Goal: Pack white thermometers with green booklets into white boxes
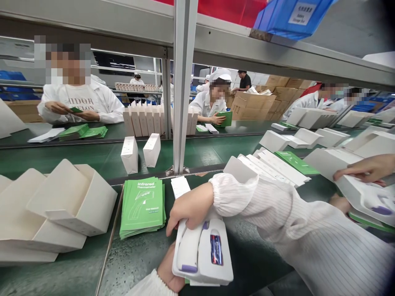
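My left hand (172, 265) grips a white moulded tray (226, 267) from its left side and underneath. In the tray lies a white infrared thermometer (189, 248) with a purple end, beside a pack of batteries (216, 250). A bit of green and white sticks out below the tray. Across the tray's far end, my right hand (193, 207) curls its fingers down over the edge near the thermometer's upper end; the fingertips are partly hidden. A stack of green user manuals (142, 207) lies to the left. White paper slips (180, 187) lie just behind my right hand.
Open white boxes (74, 201) crowd the left. Behind runs a green conveyor (203, 152), with two white cartons (129, 154) and a metal post (183, 86). At right, a co-worker's hand (370, 168) is on another tray. More people work opposite.
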A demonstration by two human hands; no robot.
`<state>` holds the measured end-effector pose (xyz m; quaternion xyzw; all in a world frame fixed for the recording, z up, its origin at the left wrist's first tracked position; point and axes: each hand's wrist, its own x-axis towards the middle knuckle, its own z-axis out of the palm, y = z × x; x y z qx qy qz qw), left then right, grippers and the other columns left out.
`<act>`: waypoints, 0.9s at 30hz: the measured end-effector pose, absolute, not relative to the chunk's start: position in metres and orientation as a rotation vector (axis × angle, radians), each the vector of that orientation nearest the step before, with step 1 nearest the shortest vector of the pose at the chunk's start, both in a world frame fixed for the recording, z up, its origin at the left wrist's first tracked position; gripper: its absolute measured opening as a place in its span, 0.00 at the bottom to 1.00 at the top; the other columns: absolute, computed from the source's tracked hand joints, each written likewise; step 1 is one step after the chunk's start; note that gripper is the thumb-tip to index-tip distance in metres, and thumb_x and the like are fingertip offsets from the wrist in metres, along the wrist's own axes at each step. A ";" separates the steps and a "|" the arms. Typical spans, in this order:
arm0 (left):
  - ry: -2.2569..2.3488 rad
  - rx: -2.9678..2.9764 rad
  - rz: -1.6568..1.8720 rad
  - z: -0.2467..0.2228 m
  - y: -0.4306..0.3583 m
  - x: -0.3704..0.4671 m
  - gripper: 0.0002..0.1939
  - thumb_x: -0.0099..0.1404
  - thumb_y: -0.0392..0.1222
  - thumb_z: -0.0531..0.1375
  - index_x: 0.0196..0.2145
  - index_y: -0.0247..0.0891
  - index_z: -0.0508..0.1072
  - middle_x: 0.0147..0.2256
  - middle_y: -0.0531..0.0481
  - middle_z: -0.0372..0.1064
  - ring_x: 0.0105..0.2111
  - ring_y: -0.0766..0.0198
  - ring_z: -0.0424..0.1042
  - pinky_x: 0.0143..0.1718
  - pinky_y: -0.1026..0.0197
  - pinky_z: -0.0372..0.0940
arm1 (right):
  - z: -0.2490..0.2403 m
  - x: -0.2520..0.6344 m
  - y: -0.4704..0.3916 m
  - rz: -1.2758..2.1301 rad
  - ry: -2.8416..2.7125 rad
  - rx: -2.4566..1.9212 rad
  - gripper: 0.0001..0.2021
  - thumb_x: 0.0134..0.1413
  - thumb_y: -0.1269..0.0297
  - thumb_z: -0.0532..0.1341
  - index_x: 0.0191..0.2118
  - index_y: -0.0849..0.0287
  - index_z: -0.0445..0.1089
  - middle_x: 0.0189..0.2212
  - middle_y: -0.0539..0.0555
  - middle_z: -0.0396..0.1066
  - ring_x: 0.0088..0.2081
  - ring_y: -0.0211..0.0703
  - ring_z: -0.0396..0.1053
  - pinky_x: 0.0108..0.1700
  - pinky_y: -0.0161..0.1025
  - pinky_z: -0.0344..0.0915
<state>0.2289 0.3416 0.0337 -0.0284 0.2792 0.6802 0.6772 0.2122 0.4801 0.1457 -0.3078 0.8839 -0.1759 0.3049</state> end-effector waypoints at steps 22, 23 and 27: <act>0.873 -0.088 1.623 0.037 0.342 0.220 0.22 0.48 0.35 0.64 0.43 0.32 0.71 0.34 0.43 0.75 0.39 0.53 0.72 0.48 0.52 0.59 | 0.044 0.302 0.491 -3.024 0.725 0.602 0.23 0.58 0.53 0.47 0.48 0.68 0.61 0.41 0.60 0.70 0.46 0.47 0.66 0.52 0.44 0.55; 0.871 -0.070 1.627 0.037 0.341 0.220 0.20 0.49 0.34 0.63 0.42 0.32 0.72 0.34 0.44 0.76 0.39 0.53 0.72 0.48 0.52 0.59 | 0.045 0.302 0.492 -3.029 0.708 0.584 0.23 0.58 0.53 0.47 0.49 0.68 0.61 0.42 0.60 0.70 0.46 0.47 0.66 0.52 0.44 0.55; 0.673 -0.038 1.620 0.035 0.343 0.220 0.15 0.56 0.39 0.57 0.40 0.30 0.72 0.34 0.42 0.75 0.40 0.54 0.71 0.49 0.53 0.58 | 0.052 0.306 0.491 -3.033 0.672 0.611 0.22 0.59 0.54 0.46 0.49 0.67 0.61 0.43 0.59 0.69 0.47 0.47 0.65 0.52 0.44 0.54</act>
